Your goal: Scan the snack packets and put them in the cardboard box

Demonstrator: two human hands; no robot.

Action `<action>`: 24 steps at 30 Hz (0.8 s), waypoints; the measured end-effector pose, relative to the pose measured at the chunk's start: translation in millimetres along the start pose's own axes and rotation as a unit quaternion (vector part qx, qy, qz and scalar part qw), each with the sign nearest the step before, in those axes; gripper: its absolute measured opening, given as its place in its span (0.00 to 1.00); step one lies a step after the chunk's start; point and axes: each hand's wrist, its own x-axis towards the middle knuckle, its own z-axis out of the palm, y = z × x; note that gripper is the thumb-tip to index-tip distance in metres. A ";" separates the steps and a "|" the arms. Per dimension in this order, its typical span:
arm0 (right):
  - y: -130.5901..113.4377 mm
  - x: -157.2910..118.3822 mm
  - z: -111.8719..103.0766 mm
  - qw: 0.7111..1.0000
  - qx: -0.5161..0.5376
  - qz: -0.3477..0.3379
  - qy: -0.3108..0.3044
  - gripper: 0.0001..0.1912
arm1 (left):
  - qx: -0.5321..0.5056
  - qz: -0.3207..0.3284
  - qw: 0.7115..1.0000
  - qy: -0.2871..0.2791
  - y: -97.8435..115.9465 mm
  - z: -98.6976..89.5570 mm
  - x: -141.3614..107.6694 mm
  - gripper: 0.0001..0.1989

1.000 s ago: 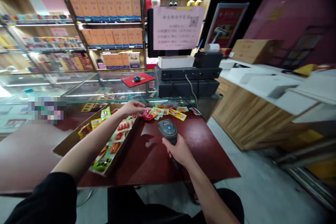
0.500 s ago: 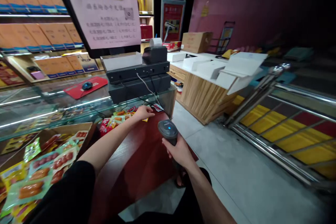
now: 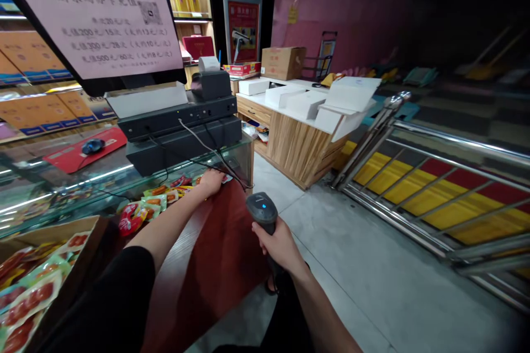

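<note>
My right hand (image 3: 278, 245) is wrapped round the handle of a dark barcode scanner (image 3: 261, 208), whose head shows a blue light. Out at the far edge of the red-brown tabletop (image 3: 219, 237), my left hand (image 3: 211, 181) reaches down among the snack packets. A small packet (image 3: 226, 178) peeks out at its fingertips. The back of this hand covers most of its fingers, so I cannot make out whether they grip it. More snack packets (image 3: 155, 203), in red, green and yellow wrappers, lie to the left along the glass counter.
A cardboard box (image 3: 97, 226) of packaged snacks stands at the lower left. Behind the tabletop is a glass counter (image 3: 215, 161) with a monitor (image 3: 176, 27), a black cash drawer (image 3: 178, 116), a receipt printer (image 3: 211, 84) and trailing cables. A metal railing (image 3: 464, 146) crosses the right side.
The view has swung to the right and closer to the counter. My left hand has gone further along the packets to the small one at the end. The scanner stays in my right hand.
</note>
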 end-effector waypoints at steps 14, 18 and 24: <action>-25.5 -36.0 96.5 0.986 0.001 -0.091 -0.139 0.15 | -0.483 -0.124 0.865 0.049 -67.0 -48.1 -191.7 0.18; -37.1 -49.3 140.1 0.974 0.001 -0.112 -0.199 0.15 | -0.659 -0.201 0.723 0.054 -87.1 -58.0 -270.9 0.27; -55.2 -71.3 187.0 0.956 0.012 -0.122 -0.267 0.15 | -0.647 -0.239 0.711 0.135 -113.0 -59.9 -331.9 0.25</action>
